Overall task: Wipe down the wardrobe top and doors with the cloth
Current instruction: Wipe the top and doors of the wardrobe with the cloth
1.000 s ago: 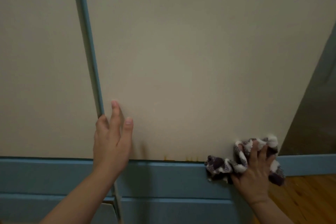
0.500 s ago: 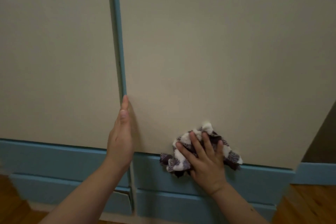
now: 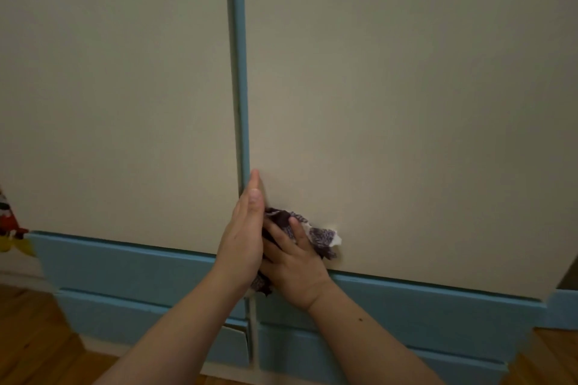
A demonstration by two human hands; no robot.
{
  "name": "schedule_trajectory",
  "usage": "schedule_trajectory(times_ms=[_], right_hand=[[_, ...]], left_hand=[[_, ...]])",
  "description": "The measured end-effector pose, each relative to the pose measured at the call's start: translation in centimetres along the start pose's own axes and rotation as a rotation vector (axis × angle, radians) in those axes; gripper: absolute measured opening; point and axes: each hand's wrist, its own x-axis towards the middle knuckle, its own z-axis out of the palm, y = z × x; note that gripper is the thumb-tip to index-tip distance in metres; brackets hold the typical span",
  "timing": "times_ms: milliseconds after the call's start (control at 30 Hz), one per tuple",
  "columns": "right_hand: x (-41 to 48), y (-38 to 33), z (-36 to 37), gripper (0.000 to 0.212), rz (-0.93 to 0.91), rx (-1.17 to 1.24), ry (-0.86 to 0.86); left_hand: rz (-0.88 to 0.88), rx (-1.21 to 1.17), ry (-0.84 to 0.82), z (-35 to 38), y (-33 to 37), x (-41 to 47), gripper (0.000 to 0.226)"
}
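Observation:
Two cream wardrobe doors fill the view, the left door (image 3: 119, 103) and the right door (image 3: 406, 103), split by a blue vertical strip (image 3: 239, 56). My left hand (image 3: 244, 237) lies edge-on with straight fingers against the left edge of the right door, near its bottom. My right hand (image 3: 294, 262) presses a crumpled purple-and-white cloth (image 3: 322, 234) flat against the lower left corner of the right door, fingers spread over it. Part of the cloth hangs below my hands over the blue frame.
A blue base frame (image 3: 125, 266) with drawer fronts runs under the doors. Wooden floor (image 3: 31, 337) shows at the lower left and lower right. A red and yellow object (image 3: 9, 228) sits at the left edge.
My right hand has slid the cloth leftward along the bottom of the right door until it meets my left hand. The view has shifted left.

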Motion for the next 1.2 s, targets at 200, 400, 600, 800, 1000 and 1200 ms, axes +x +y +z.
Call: schedule_trajectory(times_ms=[200, 400, 600, 800, 1000, 1200], right_hand=[[-0.3, 0.3, 0.2, 0.025, -0.049, 0.008, 0.024], [-2.4, 1.6, -0.8, 0.032, -0.054, -0.116, 0.008], [-7.4, 5.8, -3.7, 0.054, 0.041, -0.269, -0.017], [-8.7, 5.9, -3.9, 0.090, 0.187, -0.318, -0.052], [-2.4, 1.4, -1.6, 0.079, 0.111, -0.235, -0.060], [2.3, 0.1, -1.2, 0.065, 0.125, -0.170, -0.075]], left_hand=[[-0.028, 0.052, 0.024, 0.3, 0.1, -0.3, 0.078], [-0.028, 0.126, 0.066, 0.6, -0.6, -1.0, 0.076], [-0.052, 0.148, 0.067, 1.1, -0.9, -1.5, 0.074], [-0.066, 0.038, 0.069, 0.2, -1.8, -1.1, 0.065], [-0.067, -0.061, 0.048, -0.6, -1.3, -0.9, 0.064], [-0.013, -0.014, 0.052, -1.0, -0.5, -0.6, 0.058]])
